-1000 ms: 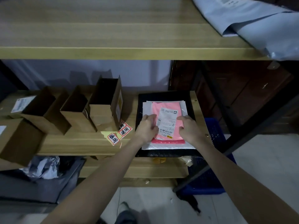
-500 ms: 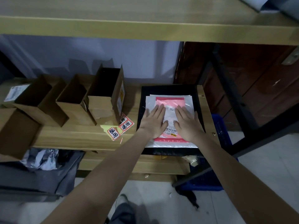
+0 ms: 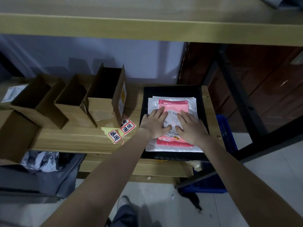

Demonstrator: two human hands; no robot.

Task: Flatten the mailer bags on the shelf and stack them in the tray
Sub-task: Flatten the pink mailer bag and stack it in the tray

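A black tray [image 3: 172,90] sits at the right end of the wooden shelf [image 3: 82,140]. Inside it lies a white bubble mailer [image 3: 191,105], and on top of that a pink mailer bag [image 3: 173,104] with a white shipping label. My left hand [image 3: 155,122] lies flat with straight fingers on the pink bag's left half. My right hand [image 3: 191,126] presses flat on its right half. Both palms cover most of the label. A corner of a grey mailer [image 3: 285,2] shows on the upper shelf at top right.
Several open cardboard boxes [image 3: 105,95] stand on the shelf left of the tray, with red-and-white stickers [image 3: 122,130] beside them. Crumpled grey bags [image 3: 45,167] lie below at left. A blue crate [image 3: 227,141] and a black frame post stand at right. The upper shelf edge [image 3: 147,28] hangs overhead.
My hands went from pinching the pink bag's sides to lying flat on it, and have since slid slightly apart. The camera view has tilted down, hiding most of the upper shelf's grey mailers.
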